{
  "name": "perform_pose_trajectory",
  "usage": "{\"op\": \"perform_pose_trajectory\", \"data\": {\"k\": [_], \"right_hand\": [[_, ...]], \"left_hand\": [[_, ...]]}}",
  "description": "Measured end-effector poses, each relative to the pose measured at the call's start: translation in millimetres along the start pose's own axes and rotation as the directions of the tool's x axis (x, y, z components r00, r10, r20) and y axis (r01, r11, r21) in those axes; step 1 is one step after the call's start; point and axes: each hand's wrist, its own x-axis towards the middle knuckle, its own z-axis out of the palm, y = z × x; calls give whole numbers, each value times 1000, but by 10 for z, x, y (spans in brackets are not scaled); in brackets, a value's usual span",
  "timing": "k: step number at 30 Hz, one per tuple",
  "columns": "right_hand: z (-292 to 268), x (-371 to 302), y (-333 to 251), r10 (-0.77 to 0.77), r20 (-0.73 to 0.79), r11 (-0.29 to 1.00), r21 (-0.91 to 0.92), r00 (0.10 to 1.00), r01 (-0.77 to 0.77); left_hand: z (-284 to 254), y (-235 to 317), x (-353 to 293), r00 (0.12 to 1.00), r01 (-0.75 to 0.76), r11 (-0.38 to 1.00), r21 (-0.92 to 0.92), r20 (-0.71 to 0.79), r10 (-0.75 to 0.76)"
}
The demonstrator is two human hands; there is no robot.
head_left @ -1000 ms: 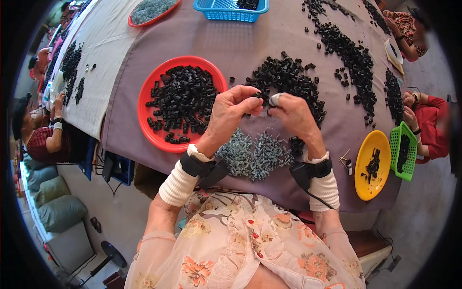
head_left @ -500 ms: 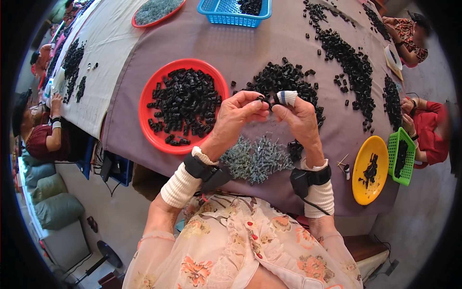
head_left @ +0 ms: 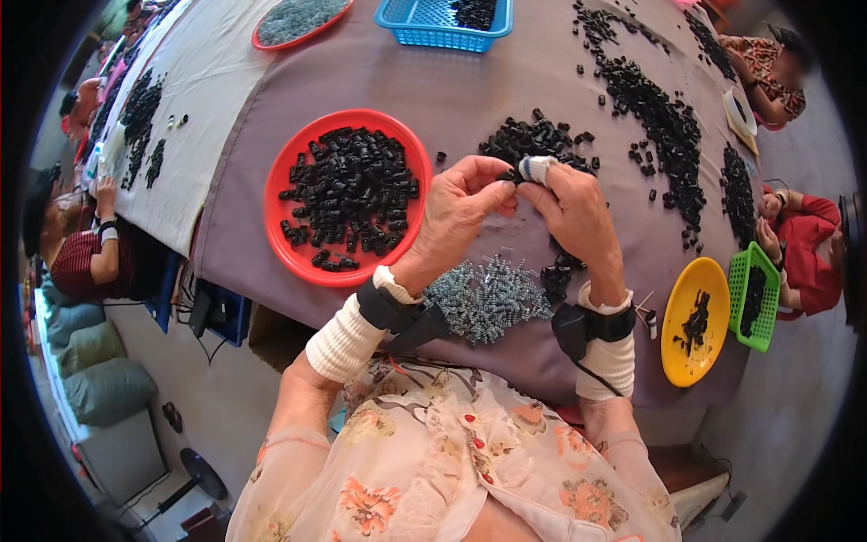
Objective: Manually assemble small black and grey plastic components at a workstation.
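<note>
Over the table, the fingertips of my left hand (head_left: 456, 215) pinch a small black plastic piece (head_left: 509, 174). My right hand (head_left: 578, 215) meets it there, thumb and index finger closed at the same spot; the index finger wears a white knitted sleeve with a dark stripe (head_left: 538, 168). The fingers cover most of what they hold. Just beyond lies a heap of black plastic pieces (head_left: 524, 137). Below my hands sits a pile of small metal springs (head_left: 492, 298). To the left, a red round tray (head_left: 278, 237) holds many short black cylindrical parts (head_left: 357, 185).
At the right edge stand a yellow plate (head_left: 677, 348) with black bits and a green basket (head_left: 766, 312). A blue basket (head_left: 442, 38) and a red tray of springs (head_left: 302, 20) are farther back. Co-workers sit left and right. More black pieces (head_left: 659, 126) spread rightward.
My two hands have come closer together, their fingertips now meeting around the black piece. Both have shifted slightly right and away from me.
</note>
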Motion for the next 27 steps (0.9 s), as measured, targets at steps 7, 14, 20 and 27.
{"op": "perform_pose_trajectory", "data": {"k": [7,14,20,27], "right_hand": [[-143,111,23,38,148,992,114,988,-55],[-79,-11,-2,-7,-81,995,102,997,16],[-19,-8,-61,-157,-233,986,-95,960,138],[1,-12,-53,-179,-192,976,-161,965,149]], "left_hand": [[6,63,47,998,-50,994,102,43,46],[18,50,11,1000,2,1000,-26,-15,-3],[59,85,-19,1000,-11,1000,-18,-9,11],[68,79,-24,999,-35,999,17,-1,35]]}}
